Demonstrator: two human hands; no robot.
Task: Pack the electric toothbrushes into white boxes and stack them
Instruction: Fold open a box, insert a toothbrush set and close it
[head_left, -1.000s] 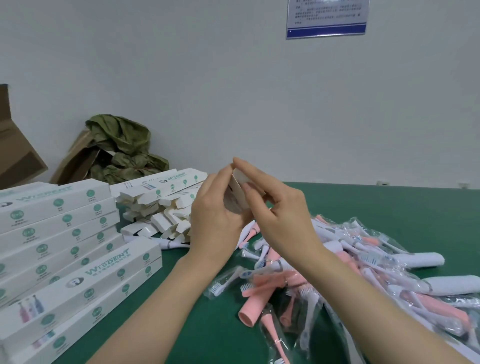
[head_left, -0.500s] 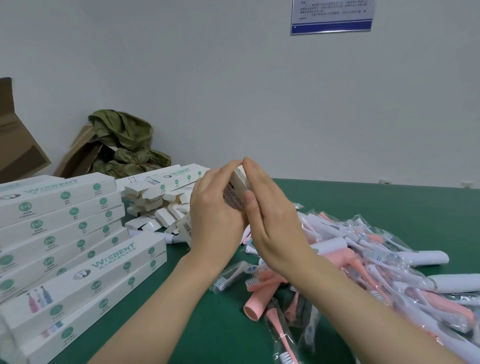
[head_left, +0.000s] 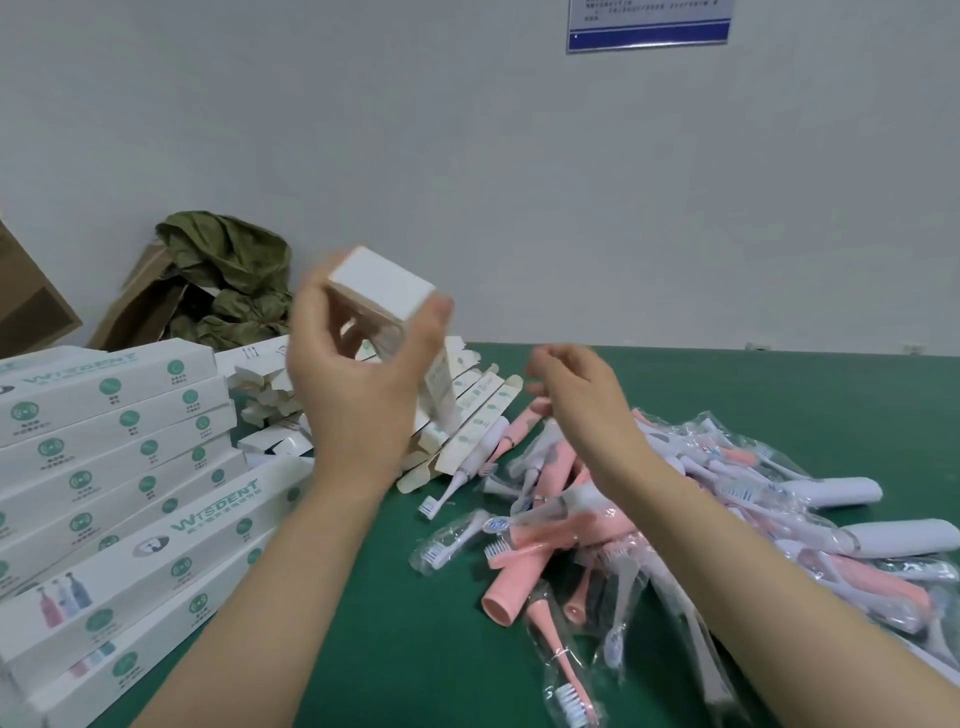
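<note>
Gripping a white box (head_left: 384, 283) on end, left hand (head_left: 358, 405) held above bench (head_left: 363, 649); right hand (head_left: 576, 384) loose, empty, over toothbrush pile (head_left: 545, 540). Stack of packed boxes (head_left: 119, 457) lies lower left, nearer left hand.

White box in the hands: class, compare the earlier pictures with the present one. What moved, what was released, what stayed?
The right hand has let go of the white box and drawn away rightward, holding nothing. The left hand alone grips the box and has lifted it, closed end towards the camera. The stack of packed boxes, the empty cartons and the toothbrush pile lie as before.
</note>
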